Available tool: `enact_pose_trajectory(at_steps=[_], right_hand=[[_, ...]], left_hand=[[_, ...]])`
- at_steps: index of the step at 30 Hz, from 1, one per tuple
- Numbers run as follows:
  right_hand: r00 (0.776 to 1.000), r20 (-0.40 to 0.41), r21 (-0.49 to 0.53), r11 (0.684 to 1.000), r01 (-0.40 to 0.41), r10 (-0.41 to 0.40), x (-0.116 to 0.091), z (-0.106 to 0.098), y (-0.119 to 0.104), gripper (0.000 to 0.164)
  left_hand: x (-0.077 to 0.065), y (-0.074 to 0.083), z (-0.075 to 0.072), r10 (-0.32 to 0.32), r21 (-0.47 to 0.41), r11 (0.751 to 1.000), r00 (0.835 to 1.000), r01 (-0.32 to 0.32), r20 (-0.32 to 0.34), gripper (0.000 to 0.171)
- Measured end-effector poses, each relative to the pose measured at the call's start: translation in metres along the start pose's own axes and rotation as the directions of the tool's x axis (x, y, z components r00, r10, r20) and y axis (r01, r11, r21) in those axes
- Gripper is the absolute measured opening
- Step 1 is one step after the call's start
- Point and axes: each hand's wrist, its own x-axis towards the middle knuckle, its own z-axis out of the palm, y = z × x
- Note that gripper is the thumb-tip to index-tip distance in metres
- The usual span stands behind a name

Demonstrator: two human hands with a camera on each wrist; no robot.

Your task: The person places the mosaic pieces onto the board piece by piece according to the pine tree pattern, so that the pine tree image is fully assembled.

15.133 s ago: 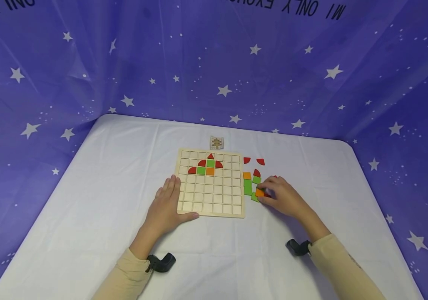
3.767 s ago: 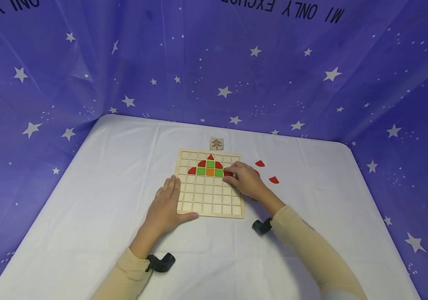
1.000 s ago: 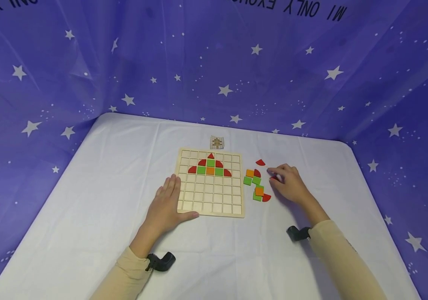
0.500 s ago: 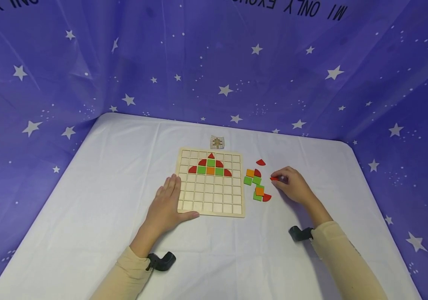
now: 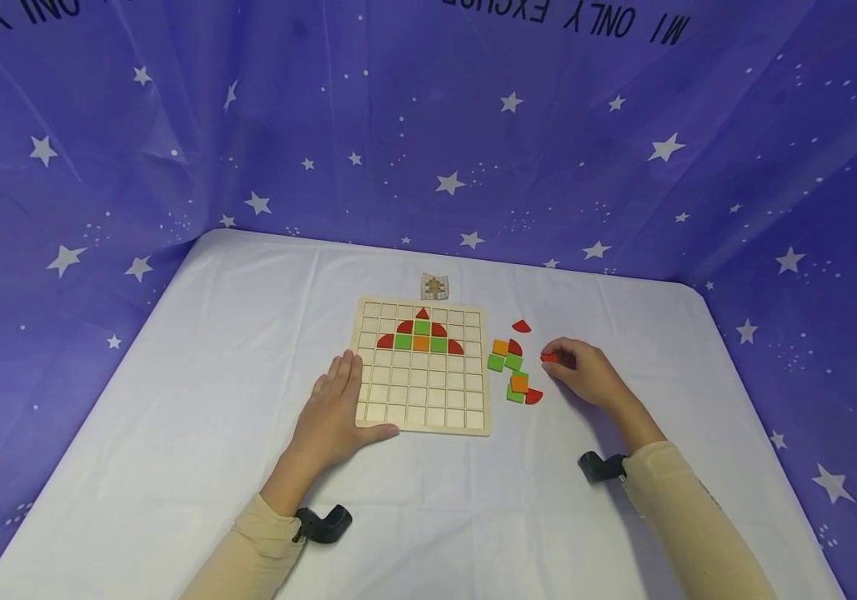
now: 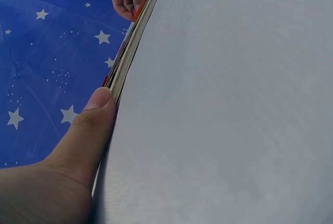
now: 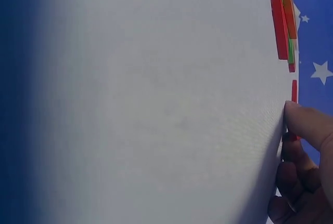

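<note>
My left hand [image 5: 333,408] rests against the left side of a wooden grid board [image 5: 421,392], fingers straight, thumb along the front edge. The left wrist view shows that thumb [image 6: 86,125] on the board's rim. On the board, a red triangle [image 5: 423,314] tops rows of green squares [image 5: 403,342], an orange square [image 5: 421,342] and red quarter-circles [image 5: 455,347]. Right of the loose pieces, my right hand [image 5: 586,371] pinches a red quarter-circle piece [image 5: 548,357] between thumb and fingers, close to the cloth. In the right wrist view its fingers mostly hide that piece [image 7: 291,136].
Between board and right hand lie loose pieces: orange squares [image 5: 519,382], green squares [image 5: 496,362] and red quarter-circles [image 5: 533,397], some overlapping. Another red quarter-circle [image 5: 522,326] lies farther back. A small card with a tree pattern [image 5: 434,287] sits behind the board on the white-clothed table [image 5: 428,517].
A green square and a red quarter-circle joined the third row's right end. My right hand then moved back right and picked up a red quarter-circle. The left hand stayed put.
</note>
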Motion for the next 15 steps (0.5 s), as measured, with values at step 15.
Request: enact_pose_trajectory(at_steps=[15], right_hand=[[0.992,0.108,0.023,0.998,-0.062,0.059,-0.0038,-0.0094,-0.0027,0.049]], left_hand=[[-0.0001,0.0,0.0017,-0.006,0.027,1.0,1.0,0.006,-0.002,0.129]])
